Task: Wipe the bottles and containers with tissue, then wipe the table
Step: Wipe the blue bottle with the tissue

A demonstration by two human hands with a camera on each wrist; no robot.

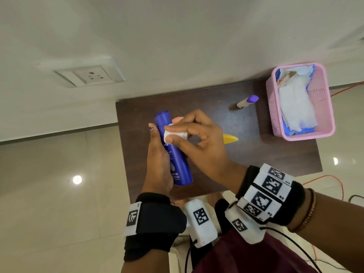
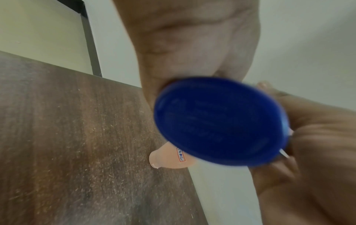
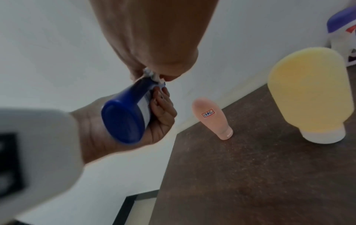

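Blue bottle (image 1: 173,152) lies gripped in the left hand (image 1: 159,164); the right hand (image 1: 199,138) pinches tissue (image 1: 173,134) against it.

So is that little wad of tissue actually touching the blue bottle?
Touching. The head view shows the right hand pressing the tissue against the blue bottle, no gap between them.

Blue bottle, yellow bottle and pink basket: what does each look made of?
Blue bottle: glossy, rigid, printed wall; plastic or coated metal, cannot tell. Yellow bottle: matte, slightly translucent body on a white cap, probably soft plastic or silicone. Pink basket: moulded plastic, its walls pierced with a fine grid.
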